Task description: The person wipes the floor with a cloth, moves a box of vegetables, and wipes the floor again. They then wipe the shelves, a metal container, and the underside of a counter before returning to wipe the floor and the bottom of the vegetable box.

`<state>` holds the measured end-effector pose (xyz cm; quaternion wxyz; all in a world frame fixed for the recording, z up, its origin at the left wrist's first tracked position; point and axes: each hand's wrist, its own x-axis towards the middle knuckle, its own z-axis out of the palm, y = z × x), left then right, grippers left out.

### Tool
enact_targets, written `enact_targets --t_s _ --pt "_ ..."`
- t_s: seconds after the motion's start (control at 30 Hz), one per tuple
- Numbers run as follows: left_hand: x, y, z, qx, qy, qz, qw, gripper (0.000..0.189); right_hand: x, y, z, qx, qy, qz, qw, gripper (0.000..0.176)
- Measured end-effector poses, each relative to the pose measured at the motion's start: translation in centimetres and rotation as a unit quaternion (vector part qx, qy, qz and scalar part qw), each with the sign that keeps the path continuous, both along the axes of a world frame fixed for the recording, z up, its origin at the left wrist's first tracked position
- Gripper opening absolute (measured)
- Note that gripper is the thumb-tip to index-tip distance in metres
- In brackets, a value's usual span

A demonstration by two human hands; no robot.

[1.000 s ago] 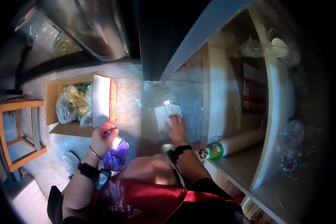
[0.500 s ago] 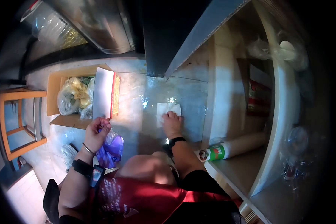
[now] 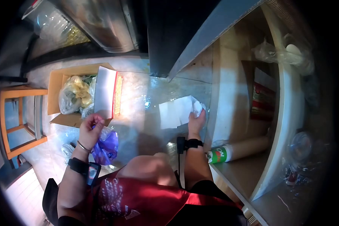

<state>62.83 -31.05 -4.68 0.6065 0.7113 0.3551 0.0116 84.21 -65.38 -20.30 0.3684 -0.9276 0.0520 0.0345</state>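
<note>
My right hand is closed on the right end of a white paper towel, which is spread over wet floor tiles with the gripped corner bunched up. My left hand is closed, fingertips pinched, just below the flap of an open cardboard box. A purple plastic bag hangs against the underside of that hand and seems gripped by its lower fingers; the exact grip is hidden. Inside the box are clear plastic bags with yellowish contents.
On the right stands a shelf unit with a green-and-white roll on its lower board. A wooden stool is at the left. White cord-like bundles lie near the purple bag. A dark panel and a metal container rise at the back.
My right hand has moved right, drawing the paper towel out wider and lifting its corner. My left hand and the purple bag have shifted slightly left.
</note>
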Motion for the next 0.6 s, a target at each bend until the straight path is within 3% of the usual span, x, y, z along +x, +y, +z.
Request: enact_targets --t_s 0.03,0.1,0.13,0.2,0.23,0.3,0.47,0.57,0.6 --pt "0.1 0.1 0.1 -0.001 -0.001 -0.001 1.0 0.004 -0.1 0.1 0.6 -0.001 -0.001 -0.001 1.0 0.041" --pt "0.0 0.0 0.4 -0.032 0.016 0.025 0.999 0.005 -1.2 0.8 1.4 -0.145 -0.118 0.07 0.98 0.05" --pt "-0.1 0.1 0.2 -0.032 0.017 0.025 0.999 0.005 -1.7 1.3 1.0 -0.145 -0.117 0.069 0.98 0.05" --pt "-0.4 0.2 -0.2 -0.031 -0.005 0.018 0.999 0.005 -3.0 2.4 -0.2 -0.076 -0.049 0.273 0.958 0.057" --pt "-0.5 0.4 -0.2 -0.03 -0.003 0.017 0.999 0.005 -3.9 3.2 -0.7 -0.075 -0.048 0.272 0.958 0.057" --pt "-0.7 0.5 -0.2 -0.011 0.02 0.001 1.0 0.005 -5.3 4.3 -1.8 -0.238 0.108 0.208 0.943 0.064" --pt "-1.3 0.6 0.8 0.028 0.079 -0.014 0.996 0.006 -5.7 7.6 -4.4 -0.288 0.061 0.131 0.947 0.066" --pt "-1.4 1.1 1.2 0.04 0.093 -0.013 0.995 0.006 -6.2 11.7 -3.6 -0.215 0.008 0.334 0.918 0.055" --pt "-1.4 1.3 1.4 0.048 0.093 -0.012 0.994 0.006 -7.3 12.6 -3.5 -0.215 -0.017 0.409 0.886 0.055"
